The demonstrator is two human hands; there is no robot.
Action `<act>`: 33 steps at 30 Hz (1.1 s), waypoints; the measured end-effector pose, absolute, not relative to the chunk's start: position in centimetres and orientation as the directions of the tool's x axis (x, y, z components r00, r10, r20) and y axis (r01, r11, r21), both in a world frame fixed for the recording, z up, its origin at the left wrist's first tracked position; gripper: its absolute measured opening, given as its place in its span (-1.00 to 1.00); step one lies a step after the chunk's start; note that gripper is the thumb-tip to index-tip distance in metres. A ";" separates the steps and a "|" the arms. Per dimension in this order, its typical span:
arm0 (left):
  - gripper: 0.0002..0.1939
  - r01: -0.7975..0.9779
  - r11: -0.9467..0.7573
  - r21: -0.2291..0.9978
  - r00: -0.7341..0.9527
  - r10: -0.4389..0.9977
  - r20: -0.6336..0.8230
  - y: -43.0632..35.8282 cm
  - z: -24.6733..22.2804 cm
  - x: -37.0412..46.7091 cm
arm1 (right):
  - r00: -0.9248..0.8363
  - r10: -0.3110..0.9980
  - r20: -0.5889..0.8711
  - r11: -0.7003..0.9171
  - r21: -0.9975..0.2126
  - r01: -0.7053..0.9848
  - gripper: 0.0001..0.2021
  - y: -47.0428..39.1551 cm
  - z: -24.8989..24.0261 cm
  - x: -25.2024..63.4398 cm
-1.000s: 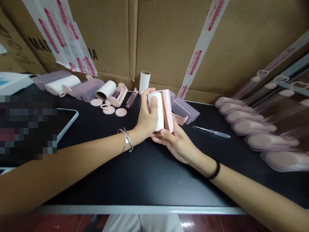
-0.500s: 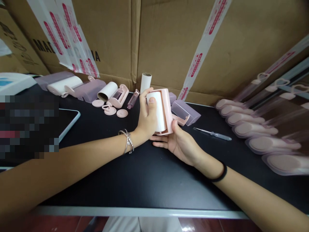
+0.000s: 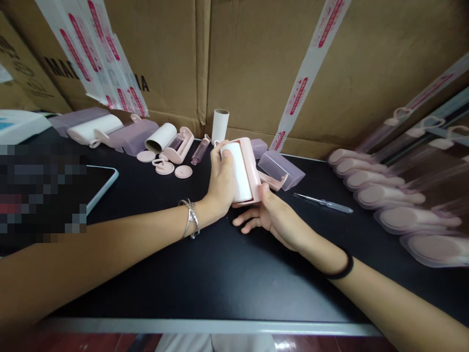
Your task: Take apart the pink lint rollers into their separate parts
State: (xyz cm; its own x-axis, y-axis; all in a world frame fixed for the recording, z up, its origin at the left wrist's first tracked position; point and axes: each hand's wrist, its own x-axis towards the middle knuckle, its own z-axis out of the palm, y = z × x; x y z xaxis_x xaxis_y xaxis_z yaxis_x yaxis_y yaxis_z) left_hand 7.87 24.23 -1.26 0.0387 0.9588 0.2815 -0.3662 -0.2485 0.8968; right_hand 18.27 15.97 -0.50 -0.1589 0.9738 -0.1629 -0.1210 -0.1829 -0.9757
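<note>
A white roll (image 3: 236, 173) sits in a pink plastic holder (image 3: 251, 161) held up over the black table. My left hand (image 3: 221, 188) is closed round the roll from the left, its thumb on the white surface. At the holder's lower right, my right hand (image 3: 273, 212) grips the pink edge with its thumb; its other fingers reach beneath, partly spread. Behind the hands stands another white roll (image 3: 220, 125). A pink handle piece (image 3: 273, 181) and a translucent purple cover (image 3: 281, 169) lie just right of the holder.
Purple covers (image 3: 135, 137), a lying white roll (image 3: 161, 138) and pink discs (image 3: 183, 171) are at the back left. A screwdriver-like tool (image 3: 324, 202) lies on the right, near several packed pink items (image 3: 399, 219). A cardboard box (image 3: 256, 63) stands behind. At left is a partly blurred-out tablet-like object (image 3: 104, 183).
The roll now sits deeper and straighter in the pink holder. My right hand's lower fingers have come away from beneath the holder and bent. The view has shifted slightly.
</note>
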 end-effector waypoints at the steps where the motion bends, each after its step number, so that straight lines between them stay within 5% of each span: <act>1: -0.71 -0.388 -0.223 0.894 0.035 0.966 0.257 24.1 -1.1 7.9 | -0.151 0.971 -0.187 -0.195 -0.980 -0.038 -0.39 15.9 -0.2 18.6; 5: -0.71 -0.441 -0.162 0.883 0.079 0.973 0.218 24.0 -0.9 7.8 | -0.031 0.997 -0.068 -0.048 -0.900 0.433 -0.43 15.7 2.2 20.9; 8: -0.66 -0.461 -0.066 0.885 0.188 0.967 0.170 24.1 -0.9 7.7 | 0.126 0.916 0.382 0.154 -0.623 0.767 -0.61 16.6 3.5 23.6; 10: -0.59 -0.437 -0.018 0.899 0.263 0.953 0.147 24.0 -0.8 7.5 | 0.140 0.788 0.600 0.134 -0.389 0.911 -0.72 17.8 3.3 25.5; 12: -0.52 -0.393 -0.030 0.919 0.293 0.943 0.156 23.8 -0.7 7.4 | 0.109 0.802 0.588 0.068 -0.270 0.961 -0.65 19.2 2.2 27.2; 17: -0.49 -0.343 -0.100 0.934 0.291 0.934 0.207 23.3 -0.6 7.3 | 0.135 0.882 0.451 0.022 -0.326 0.945 -0.53 21.4 -0.8 29.5; 22: -0.54 -0.361 -0.037 0.932 0.283 0.948 0.147 23.4 -0.4 7.4 | 0.122 0.820 0.559 0.044 -0.274 0.961 -0.60 20.5 0.7 28.7; 27: -0.61 -0.412 0.091 0.907 0.233 0.972 0.009 23.9 -0.5 7.5 | -0.128 0.725 0.677 0.250 -0.085 0.965 -0.70 18.3 2.7 25.5; 33: -0.68 -0.529 -0.062 0.847 0.027 0.996 0.090 25.6 -0.5 7.2 | -0.356 0.850 0.388 0.303 0.192 0.933 -0.69 18.3 0.7 23.1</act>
